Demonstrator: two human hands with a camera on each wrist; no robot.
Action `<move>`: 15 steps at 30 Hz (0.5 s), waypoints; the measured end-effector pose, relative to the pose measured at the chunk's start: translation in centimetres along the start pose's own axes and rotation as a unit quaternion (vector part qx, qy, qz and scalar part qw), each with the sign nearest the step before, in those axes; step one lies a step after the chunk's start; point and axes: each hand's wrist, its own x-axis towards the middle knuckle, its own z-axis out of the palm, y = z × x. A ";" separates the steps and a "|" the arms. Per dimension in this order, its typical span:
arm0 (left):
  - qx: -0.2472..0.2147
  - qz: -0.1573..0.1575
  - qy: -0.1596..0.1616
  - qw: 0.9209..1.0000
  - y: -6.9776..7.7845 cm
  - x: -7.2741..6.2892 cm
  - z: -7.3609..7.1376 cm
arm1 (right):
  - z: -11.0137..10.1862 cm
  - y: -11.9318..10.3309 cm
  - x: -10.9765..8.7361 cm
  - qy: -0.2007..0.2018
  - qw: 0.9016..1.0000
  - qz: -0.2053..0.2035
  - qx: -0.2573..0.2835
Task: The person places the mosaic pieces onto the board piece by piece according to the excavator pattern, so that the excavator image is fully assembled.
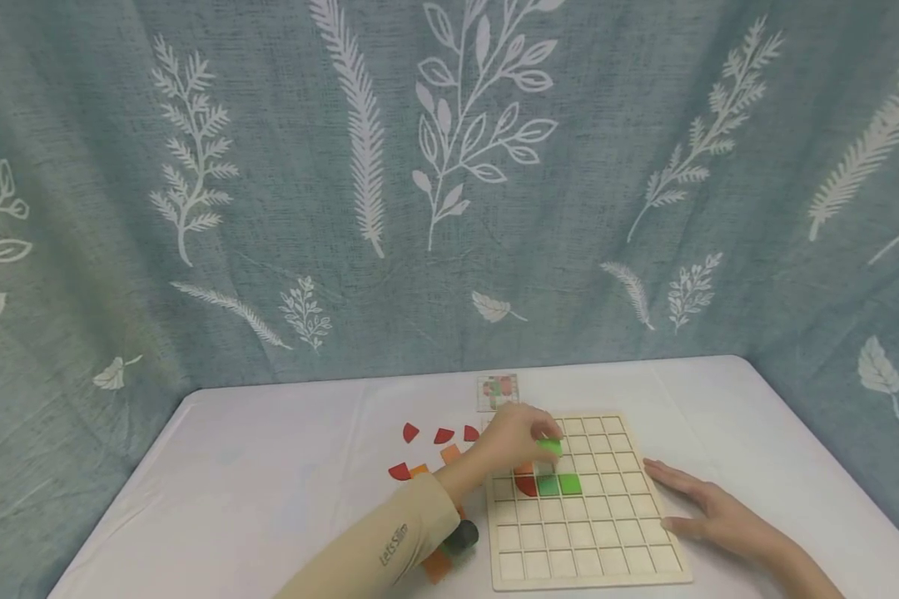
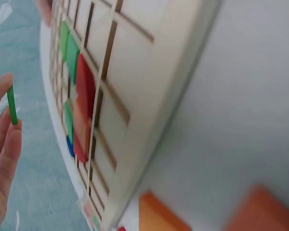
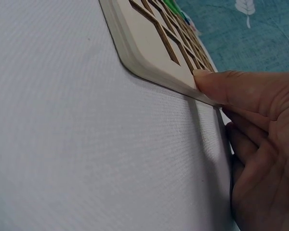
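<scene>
My left hand (image 1: 519, 434) pinches a thin green square tile (image 2: 12, 106) between thumb and fingertips, above the wooden grid board (image 1: 592, 585). Set in the board's cells are a red quarter-circle piece (image 1: 526, 486), a darker green tile (image 1: 548, 485) and a light green tile (image 1: 570, 484). An orange piece (image 2: 82, 126) and a blue piece (image 2: 70, 146) also show in the left wrist view. At the board's right edge rests my right hand (image 1: 719, 509), fingers fairly straight and spread from the thumb. Its thumb touches the rim in the right wrist view.
Several red quarter-circle pieces (image 1: 444, 436) lie left of the board. Orange tiles (image 1: 438, 567) and a dark round object (image 1: 465, 534) are partly behind the left sleeve. A pattern card (image 1: 498, 393) lies behind the board, near the curtain (image 1: 389, 316).
</scene>
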 end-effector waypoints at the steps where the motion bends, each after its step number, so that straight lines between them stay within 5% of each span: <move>1: 0.006 -0.001 -0.004 1.000 0.1 0.3 0.4 | 0.0 0.0 0.0 0.000 1.000 0.001 0.001; 8: 0.073 -0.014 -0.002 0.997 0.9 1.4 2.6 | 0.0 -0.1 -0.1 0.012 1.000 0.012 -0.008; 15: 0.098 -0.026 -0.004 0.995 0.9 1.8 3.2 | 0.0 -0.1 -0.1 0.010 1.000 0.026 -0.001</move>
